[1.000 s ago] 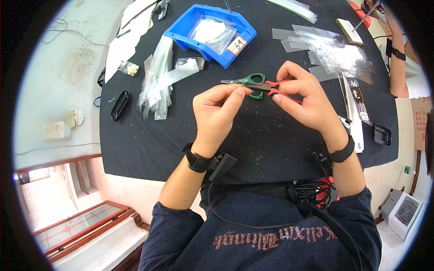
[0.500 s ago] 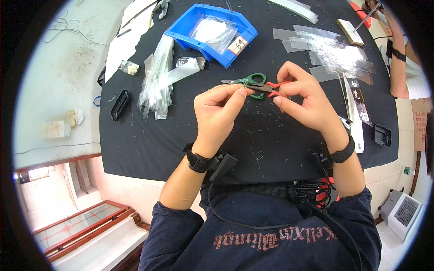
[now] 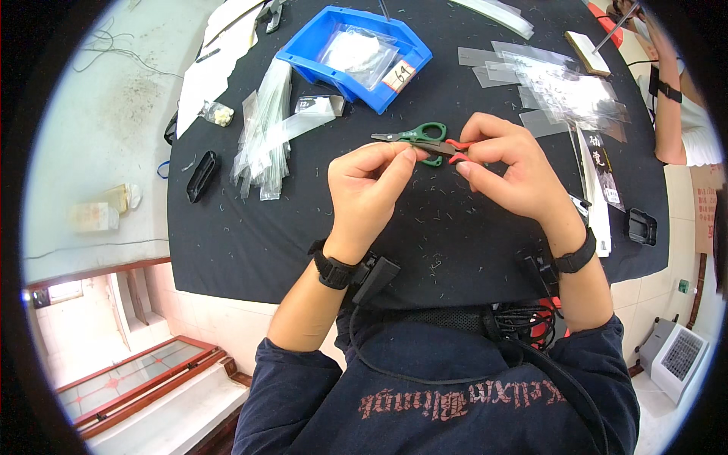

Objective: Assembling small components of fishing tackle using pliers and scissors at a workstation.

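Pliers with red handles (image 3: 459, 152) are held in my right hand (image 3: 514, 165), between thumb and fingers. Their dark jaws point left and reach the fingertips of my left hand (image 3: 367, 188). Thumb and forefinger of that left hand are pinched together at the jaws; whatever small thing they hold is too fine to make out. Just beyond the fingertips, green-handled scissors (image 3: 434, 130) lie on the black cloth, their blades to the left and partly covered by the pliers and my hand.
A blue bin (image 3: 334, 74) with clear bags stands beyond my hands. Clear plastic strips (image 3: 265, 144) lie left, and more clear sheets (image 3: 561, 87) lie right. Two small black trays (image 3: 202, 176) flank the black-covered table (image 3: 303, 250). A co-worker's arm (image 3: 669, 106) shows at far right.
My left fingertips have shifted very slightly right, and the pliers' jaws have turned a little. Both hands keep their grip; the scissors and everything else stay put.
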`<state>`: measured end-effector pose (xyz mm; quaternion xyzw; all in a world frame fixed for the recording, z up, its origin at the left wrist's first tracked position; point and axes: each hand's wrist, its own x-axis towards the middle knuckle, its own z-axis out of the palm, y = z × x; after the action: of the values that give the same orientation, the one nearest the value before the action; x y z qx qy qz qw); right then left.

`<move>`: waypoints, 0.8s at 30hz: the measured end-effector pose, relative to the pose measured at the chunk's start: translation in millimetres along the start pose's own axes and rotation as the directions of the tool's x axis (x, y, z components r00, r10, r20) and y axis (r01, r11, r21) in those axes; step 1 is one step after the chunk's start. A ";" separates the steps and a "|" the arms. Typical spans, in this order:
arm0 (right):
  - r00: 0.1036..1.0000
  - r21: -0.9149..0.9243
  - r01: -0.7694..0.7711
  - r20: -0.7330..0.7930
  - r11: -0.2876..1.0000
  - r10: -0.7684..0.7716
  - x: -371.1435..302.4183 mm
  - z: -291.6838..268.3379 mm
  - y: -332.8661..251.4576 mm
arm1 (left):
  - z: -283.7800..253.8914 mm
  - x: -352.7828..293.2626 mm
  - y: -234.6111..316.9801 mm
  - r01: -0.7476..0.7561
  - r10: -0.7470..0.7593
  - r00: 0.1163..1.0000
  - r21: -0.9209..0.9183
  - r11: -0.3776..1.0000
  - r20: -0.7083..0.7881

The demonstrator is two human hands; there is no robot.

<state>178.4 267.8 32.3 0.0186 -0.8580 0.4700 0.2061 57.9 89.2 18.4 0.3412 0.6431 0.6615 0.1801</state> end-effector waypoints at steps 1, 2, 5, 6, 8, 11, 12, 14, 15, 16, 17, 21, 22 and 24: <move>0.999 -0.035 0.044 0.012 0.998 -0.043 0.2 -1.3 -0.1 | 0.1 0.1 -0.1 -0.006 0.006 1.000 0.006 1.000 0.001; 0.996 -0.069 0.087 0.026 0.994 -0.086 0.4 -2.1 0.0 | 0.2 0.4 -0.3 -0.005 0.005 1.000 0.006 1.000 0.002; 0.990 -0.115 0.141 0.042 0.983 -0.137 1.0 -5.3 2.0 | 0.0 2.8 -0.5 -0.042 0.042 0.999 0.013 0.999 0.004; 0.989 -0.111 0.142 0.043 0.984 -0.138 0.8 -6.4 2.8 | -1.0 3.6 -0.1 -0.063 0.061 0.998 0.043 0.997 0.031; 0.992 0.042 0.041 0.116 0.998 -0.046 -0.2 -7.6 4.2 | -1.7 4.6 0.6 -0.084 0.080 0.995 0.072 0.994 0.057; 0.976 0.252 -0.128 0.206 0.959 0.076 -2.3 -7.3 5.0 | -2.0 5.2 0.9 -0.068 0.062 0.995 0.068 0.995 0.084; 0.976 0.243 -0.122 0.207 0.962 0.071 -3.6 -7.3 4.8 | -2.1 5.3 0.8 -0.068 0.061 0.993 0.067 0.995 0.098; 0.922 0.389 -0.333 0.324 0.859 0.211 -6.3 -7.6 3.7 | -2.9 5.9 0.1 -0.066 0.058 0.992 0.067 0.996 0.111; 0.922 0.389 -0.334 0.325 0.859 0.211 -6.4 -7.6 4.0 | -3.4 6.5 -0.2 -0.077 0.065 0.989 0.082 0.994 0.132; 0.896 0.439 -0.388 0.384 0.811 0.221 -6.4 -7.9 4.4 | -3.8 6.8 -0.6 -0.088 0.072 0.986 0.096 0.991 0.153; 0.867 0.483 -0.446 0.441 0.753 0.230 -6.8 -8.3 4.6 | -4.6 6.2 -0.4 -0.088 0.072 0.986 0.096 0.991 0.153; 0.835 0.493 -0.487 0.505 0.721 0.218 -7.7 -10.6 5.9 | -5.2 6.0 -1.0 -0.083 0.058 0.982 0.130 0.988 0.182; 0.839 0.530 -0.473 0.515 0.704 0.176 -7.5 -11.2 6.4 | -4.8 6.4 -1.3 -0.092 0.067 0.979 0.120 0.989 0.192; 0.842 0.565 -0.459 0.523 0.686 0.132 -7.6 -11.6 6.6 | -5.8 5.0 -0.4 -0.085 0.059 0.977 0.118 0.989 0.204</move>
<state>187.8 279.6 29.7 0.0548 -0.6439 0.7571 -0.0959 50.3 88.4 19.5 0.4398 0.6495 0.5878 0.1977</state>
